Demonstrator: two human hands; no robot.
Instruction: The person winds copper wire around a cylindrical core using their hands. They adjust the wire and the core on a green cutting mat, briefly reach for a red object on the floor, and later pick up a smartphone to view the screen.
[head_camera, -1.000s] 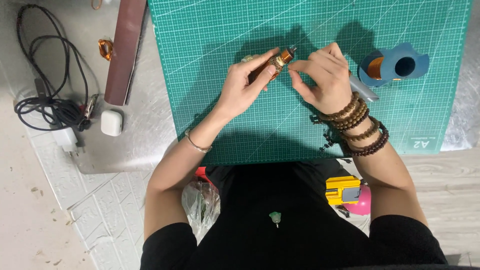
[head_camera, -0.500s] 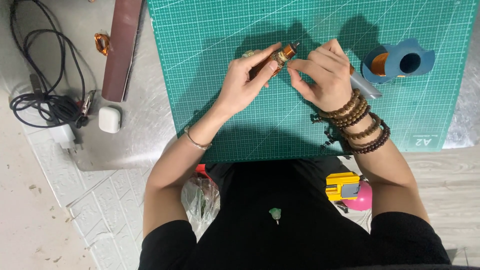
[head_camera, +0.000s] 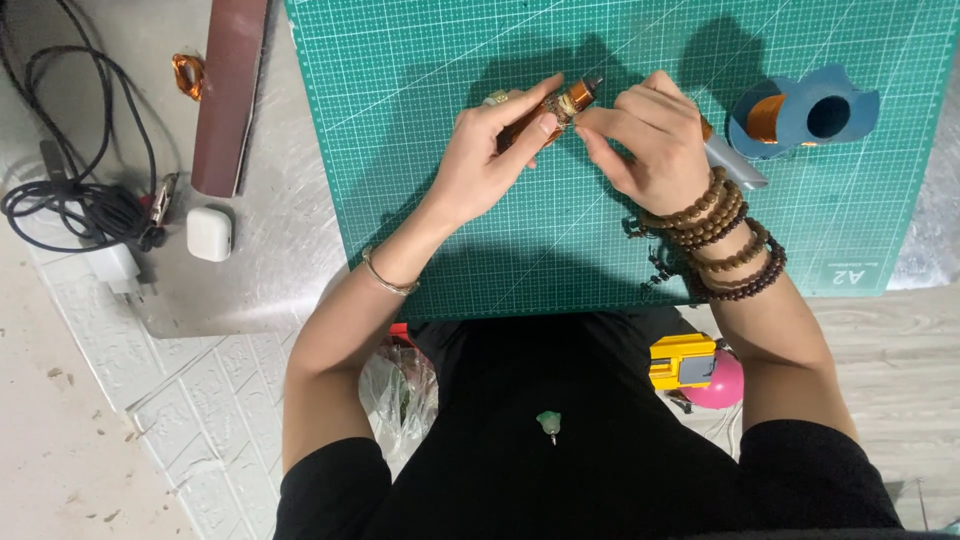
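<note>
Left hand: I gripped the brown rod above the green mat.
Right hand: pinched wire at the rod's tip.
Risk: slack could unwind the coil.

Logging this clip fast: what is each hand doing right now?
Left hand: closed on the brown rod.
Right hand: fingertips pinched at the rod's wrapped end, silver tool tucked under it.

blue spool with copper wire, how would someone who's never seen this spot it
Start at the green cutting mat and go to its upper right corner. The blue spool lies there on its side, past the right hand. It alone is blue, with shiny copper wire wound round it.
</note>
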